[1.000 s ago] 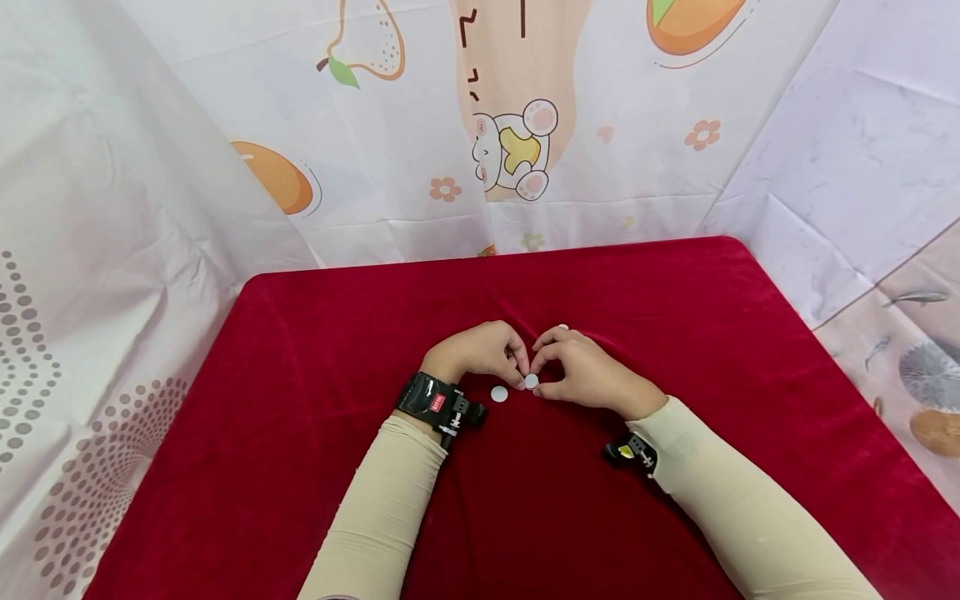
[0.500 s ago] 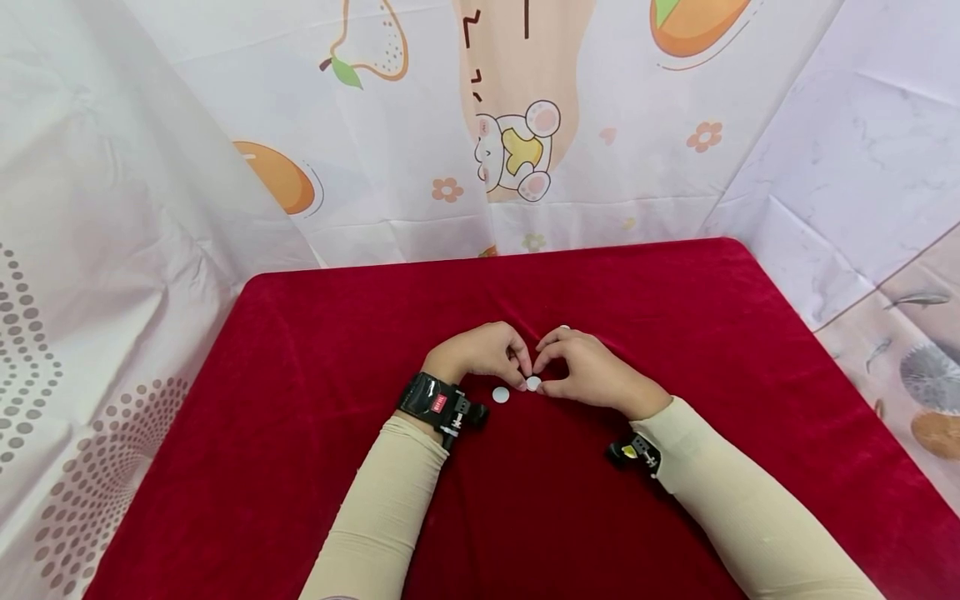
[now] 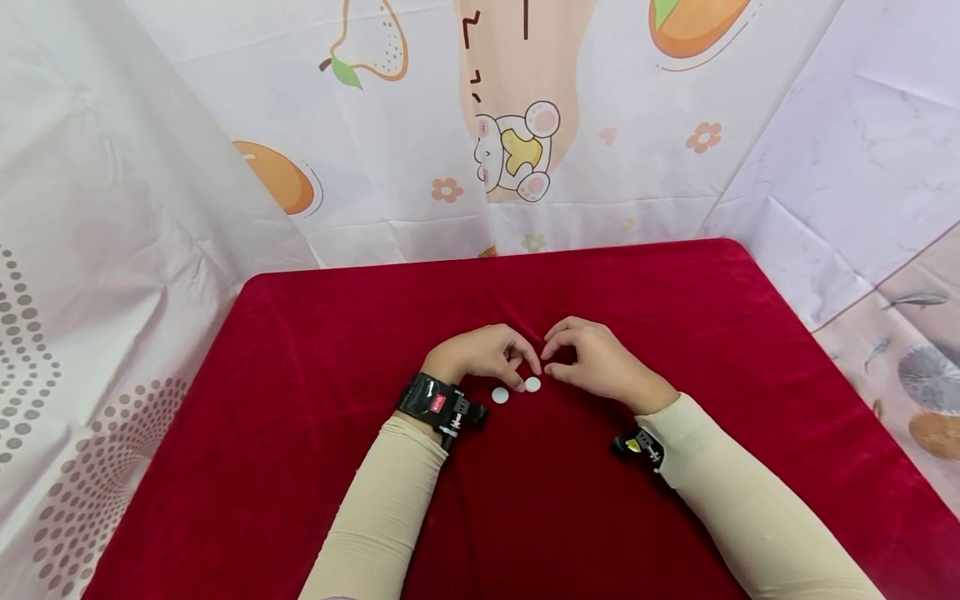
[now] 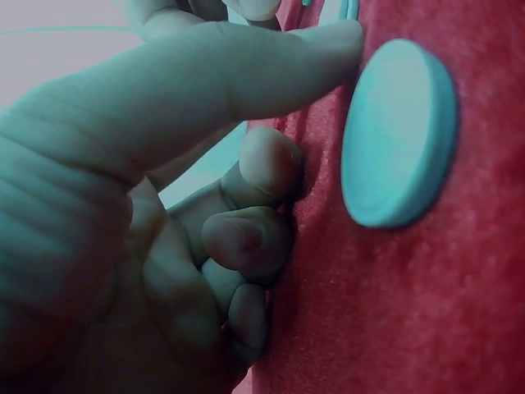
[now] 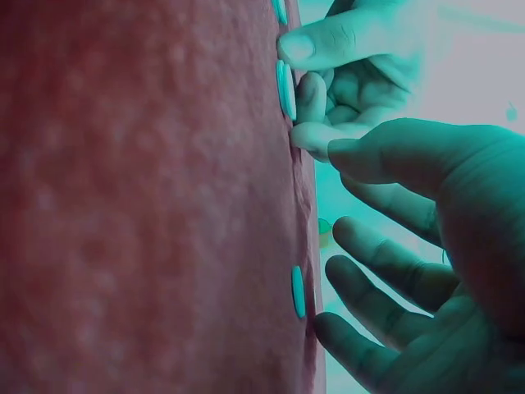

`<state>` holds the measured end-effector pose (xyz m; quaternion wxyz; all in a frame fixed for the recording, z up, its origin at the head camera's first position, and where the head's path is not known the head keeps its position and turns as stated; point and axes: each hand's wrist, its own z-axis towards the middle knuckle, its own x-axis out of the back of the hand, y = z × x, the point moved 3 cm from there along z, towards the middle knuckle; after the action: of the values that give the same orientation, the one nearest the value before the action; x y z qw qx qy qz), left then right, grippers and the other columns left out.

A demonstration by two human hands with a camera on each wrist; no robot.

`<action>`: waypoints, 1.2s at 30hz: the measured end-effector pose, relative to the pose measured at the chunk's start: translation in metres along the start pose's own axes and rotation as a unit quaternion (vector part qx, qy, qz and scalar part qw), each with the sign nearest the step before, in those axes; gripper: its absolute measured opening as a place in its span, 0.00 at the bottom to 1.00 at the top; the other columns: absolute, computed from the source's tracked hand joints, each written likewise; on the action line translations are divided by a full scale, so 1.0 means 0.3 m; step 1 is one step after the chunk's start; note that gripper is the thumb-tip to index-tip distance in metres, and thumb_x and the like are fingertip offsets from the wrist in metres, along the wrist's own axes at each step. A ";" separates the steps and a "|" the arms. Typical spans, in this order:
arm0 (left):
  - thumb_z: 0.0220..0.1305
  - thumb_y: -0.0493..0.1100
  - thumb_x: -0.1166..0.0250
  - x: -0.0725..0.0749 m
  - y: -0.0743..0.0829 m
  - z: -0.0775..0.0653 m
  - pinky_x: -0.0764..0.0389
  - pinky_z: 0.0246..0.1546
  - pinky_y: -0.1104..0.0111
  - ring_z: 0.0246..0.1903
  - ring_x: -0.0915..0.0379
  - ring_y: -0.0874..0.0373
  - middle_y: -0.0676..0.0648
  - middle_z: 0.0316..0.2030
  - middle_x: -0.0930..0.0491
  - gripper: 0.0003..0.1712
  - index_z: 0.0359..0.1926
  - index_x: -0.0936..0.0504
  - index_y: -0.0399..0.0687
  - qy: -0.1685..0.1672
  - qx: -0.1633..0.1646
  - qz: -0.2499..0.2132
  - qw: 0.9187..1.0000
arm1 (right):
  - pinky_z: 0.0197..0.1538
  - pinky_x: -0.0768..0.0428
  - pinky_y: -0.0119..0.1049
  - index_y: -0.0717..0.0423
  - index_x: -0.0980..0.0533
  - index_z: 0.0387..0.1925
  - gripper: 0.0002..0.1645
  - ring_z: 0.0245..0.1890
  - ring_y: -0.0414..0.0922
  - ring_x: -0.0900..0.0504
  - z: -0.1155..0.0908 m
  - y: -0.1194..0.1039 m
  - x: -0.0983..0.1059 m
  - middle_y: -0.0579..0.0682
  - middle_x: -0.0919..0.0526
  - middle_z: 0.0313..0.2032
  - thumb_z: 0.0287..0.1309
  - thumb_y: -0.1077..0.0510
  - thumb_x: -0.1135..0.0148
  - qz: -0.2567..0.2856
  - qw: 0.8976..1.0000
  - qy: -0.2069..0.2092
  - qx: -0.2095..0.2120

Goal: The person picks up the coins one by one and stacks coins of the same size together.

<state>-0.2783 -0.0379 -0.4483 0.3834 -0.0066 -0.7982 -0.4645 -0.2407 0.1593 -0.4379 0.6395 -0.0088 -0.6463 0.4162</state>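
My left hand (image 3: 491, 352) is bent over the red cloth, thumb and index fingertip at the rim of a flat white disc (image 3: 532, 384). In the right wrist view that disc (image 5: 285, 90) sits between the left thumb and index finger. A second white disc (image 3: 500, 396) lies just left of it, shown large beside the thumb in the left wrist view (image 4: 398, 135). My right hand (image 3: 596, 360) hovers right of the discs, fingers loosely curved, holding nothing. A third disc (image 5: 298, 291) lies near its fingers, hidden in the head view.
A red velvet cloth (image 3: 360, 333) covers the table. Printed white curtains (image 3: 390, 150) hang behind it and on both sides. Each wrist carries a small black camera, the left on a black strap (image 3: 431, 400).
My right hand has let go of the middle disc and moved a little right and away, now covering the far disc in the head view. The left index finger has shifted slightly right.
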 end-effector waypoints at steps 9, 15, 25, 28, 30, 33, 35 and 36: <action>0.55 0.36 0.23 -0.001 0.007 -0.010 0.29 0.28 0.70 0.23 0.29 0.60 0.51 0.20 0.24 0.14 0.41 0.07 0.59 -0.001 0.008 -0.012 1.000 | 0.55 0.19 0.46 0.51 0.12 0.40 0.12 0.55 0.48 0.19 0.002 0.020 0.031 0.47 0.17 0.52 0.56 0.66 0.34 -0.002 1.000 0.009 -0.018; 0.55 0.37 0.22 -0.002 0.009 -0.012 0.29 0.27 0.70 0.23 0.30 0.60 0.51 0.20 0.24 0.13 0.41 0.07 0.58 -0.003 0.009 -0.022 1.000 | 0.54 0.19 0.46 0.52 0.12 0.43 0.16 0.55 0.47 0.20 -0.004 0.046 0.060 0.46 0.18 0.52 0.55 0.68 0.35 0.003 0.999 0.011 -0.041; 0.54 0.39 0.20 -0.009 0.005 -0.003 0.30 0.27 0.70 0.22 0.31 0.61 0.52 0.19 0.26 0.11 0.38 0.07 0.59 0.003 0.012 -0.018 1.000 | 0.53 0.21 0.47 0.53 0.12 0.45 0.14 0.53 0.49 0.19 -0.016 0.090 0.108 0.49 0.17 0.52 0.58 0.66 0.34 0.004 0.997 0.016 -0.077; 0.54 0.39 0.20 -0.010 0.006 -0.003 0.29 0.27 0.70 0.22 0.31 0.61 0.52 0.19 0.26 0.11 0.37 0.08 0.60 0.003 0.014 -0.014 1.000 | 0.50 0.21 0.45 0.52 0.13 0.45 0.14 0.48 0.49 0.20 -0.018 0.104 0.111 0.48 0.16 0.49 0.58 0.65 0.32 0.011 0.996 0.010 -0.086; 0.54 0.40 0.20 -0.010 0.005 -0.003 0.29 0.28 0.70 0.22 0.31 0.61 0.52 0.19 0.26 0.10 0.37 0.08 0.60 0.003 0.015 -0.012 1.000 | 0.48 0.21 0.45 0.51 0.13 0.45 0.14 0.45 0.49 0.20 -0.021 0.114 0.111 0.48 0.16 0.47 0.57 0.65 0.32 0.017 0.996 -0.003 -0.089; 0.54 0.40 0.20 -0.009 0.006 -0.002 0.29 0.28 0.69 0.22 0.30 0.60 0.52 0.19 0.26 0.10 0.36 0.08 0.61 0.003 0.014 -0.005 1.000 | 0.50 0.21 0.45 0.48 0.13 0.46 0.16 0.46 0.49 0.21 -0.028 0.130 0.105 0.47 0.16 0.47 0.56 0.64 0.30 0.024 0.994 -0.041 -0.095; 0.55 0.41 0.20 -0.008 0.006 -0.001 0.29 0.28 0.69 0.22 0.30 0.60 0.53 0.19 0.25 0.09 0.36 0.08 0.61 0.004 0.012 0.002 1.000 | 0.54 0.21 0.47 0.46 0.13 0.46 0.16 0.49 0.49 0.20 -0.031 0.140 0.100 0.47 0.17 0.49 0.55 0.62 0.28 0.027 0.993 -0.066 -0.095; 0.55 0.41 0.20 -0.008 0.006 -0.001 0.29 0.28 0.69 0.22 0.30 0.60 0.53 0.19 0.25 0.09 0.35 0.08 0.61 0.004 0.012 0.005 1.000 | 0.55 0.21 0.48 0.45 0.13 0.47 0.16 0.50 0.49 0.20 -0.032 0.145 0.097 0.47 0.18 0.50 0.55 0.61 0.27 0.030 0.992 -0.077 -0.095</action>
<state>-0.2757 -0.0363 -0.4484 0.3893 -0.0042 -0.8019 -0.4532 -0.2605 0.2085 -0.4395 0.5713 -0.0569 -0.7296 0.3715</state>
